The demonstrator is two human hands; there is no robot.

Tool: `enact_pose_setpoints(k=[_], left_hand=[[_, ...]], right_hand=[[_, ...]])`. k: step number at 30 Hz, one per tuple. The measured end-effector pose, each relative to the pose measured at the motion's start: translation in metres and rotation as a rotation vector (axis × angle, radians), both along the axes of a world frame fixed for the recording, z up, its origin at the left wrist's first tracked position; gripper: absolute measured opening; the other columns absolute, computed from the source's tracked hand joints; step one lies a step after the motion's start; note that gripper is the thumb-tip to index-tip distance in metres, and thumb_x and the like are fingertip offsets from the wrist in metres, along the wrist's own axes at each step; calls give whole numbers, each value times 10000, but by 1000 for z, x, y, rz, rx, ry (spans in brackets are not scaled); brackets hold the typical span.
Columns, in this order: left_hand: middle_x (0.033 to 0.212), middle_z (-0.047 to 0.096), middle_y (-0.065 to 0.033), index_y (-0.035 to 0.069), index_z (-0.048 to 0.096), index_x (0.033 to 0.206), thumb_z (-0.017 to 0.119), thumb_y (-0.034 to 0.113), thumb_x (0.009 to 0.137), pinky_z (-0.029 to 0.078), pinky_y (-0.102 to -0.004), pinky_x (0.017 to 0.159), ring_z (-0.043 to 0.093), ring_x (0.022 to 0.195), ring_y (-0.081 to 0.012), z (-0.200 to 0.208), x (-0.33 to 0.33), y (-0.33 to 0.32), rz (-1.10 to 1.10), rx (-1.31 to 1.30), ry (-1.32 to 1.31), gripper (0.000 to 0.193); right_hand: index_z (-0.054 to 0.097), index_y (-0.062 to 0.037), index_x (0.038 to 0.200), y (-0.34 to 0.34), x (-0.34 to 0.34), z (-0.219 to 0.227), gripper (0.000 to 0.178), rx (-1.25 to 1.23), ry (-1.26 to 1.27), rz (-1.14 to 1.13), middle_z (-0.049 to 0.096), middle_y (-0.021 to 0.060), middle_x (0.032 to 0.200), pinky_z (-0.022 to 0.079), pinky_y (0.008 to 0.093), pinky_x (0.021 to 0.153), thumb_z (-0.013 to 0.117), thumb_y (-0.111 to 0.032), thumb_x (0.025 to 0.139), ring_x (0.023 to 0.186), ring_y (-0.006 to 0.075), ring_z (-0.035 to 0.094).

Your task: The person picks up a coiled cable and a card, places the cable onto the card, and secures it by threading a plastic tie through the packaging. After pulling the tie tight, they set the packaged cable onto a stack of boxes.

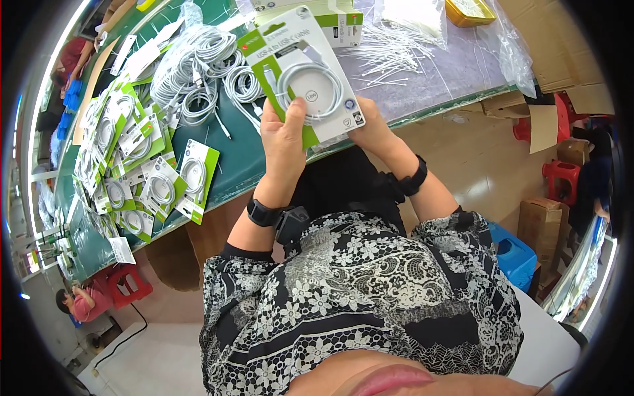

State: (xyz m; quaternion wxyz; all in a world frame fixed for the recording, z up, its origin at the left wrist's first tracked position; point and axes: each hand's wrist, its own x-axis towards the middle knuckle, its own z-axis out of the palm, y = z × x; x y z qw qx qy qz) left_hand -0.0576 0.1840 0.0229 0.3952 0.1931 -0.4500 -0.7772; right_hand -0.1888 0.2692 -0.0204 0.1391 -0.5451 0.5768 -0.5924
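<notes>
In front of me I hold up a white and green hang card (322,125) with a coiled white USB cable (338,80) fixed to its face. My left hand (284,135) grips its left lower side, thumb pressed over the front near the coil. My right hand (371,125) is closed at the lower right corner, its fingertips hidden behind the card. Loose coiled white cables (198,66) lie on the green table just left of it. Beyond the card's right edge spreads a bunch of white cable ties (396,53).
A heap of carded cables (132,148) covers the table's left end. A stack of cards (343,30) stands behind my hands, and a yellow tray (470,12) sits at the far right. Red stools (561,181) and cardboard boxes (538,224) stand on the floor.
</notes>
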Motion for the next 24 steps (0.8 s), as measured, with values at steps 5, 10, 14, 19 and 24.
enact_pose_setpoints(k=[5, 10, 14, 19, 24], left_hand=[[1111, 586, -52, 7, 471, 1238, 540, 68, 928, 475, -252, 837, 572, 965, -107, -15, 7, -4, 5, -27, -14, 324], [1099, 590, -75, 6, 472, 1184, 577, 100, 916, 491, -258, 795, 580, 935, -107, -30, 2, -3, -1, -174, -134, 302], [1071, 597, -104, -6, 447, 1144, 596, 124, 906, 502, -271, 757, 594, 898, -123, -42, -2, -9, -30, -292, -328, 309], [987, 607, -157, -46, 398, 1124, 563, 126, 900, 505, -312, 725, 620, 867, -195, -48, 1, -16, -51, -348, -561, 327], [923, 601, -194, -61, 376, 1131, 522, 127, 894, 501, -345, 706, 630, 855, -250, -64, 6, -12, -49, -389, -513, 336]], right_hand=[[541, 6, 1189, 6, -18, 23, 357, 222, -743, 3, 645, 120, 974, 504, 293, 723, 611, -131, 867, 836, 159, 631], [535, 13, 1120, 4, 2, 45, 347, 311, -378, -46, 646, 132, 879, 503, 315, 677, 626, -220, 879, 785, 170, 632], [535, 4, 1042, 3, 12, 45, 316, 357, -35, -241, 641, 160, 817, 497, 329, 638, 639, -244, 876, 734, 215, 642], [519, -4, 959, 4, 25, 44, 295, 468, 280, -364, 614, 202, 756, 484, 356, 604, 627, -269, 885, 680, 308, 630], [495, -18, 894, 4, 20, 32, 319, 449, 346, -389, 575, 204, 687, 470, 374, 574, 612, -315, 894, 634, 334, 603]])
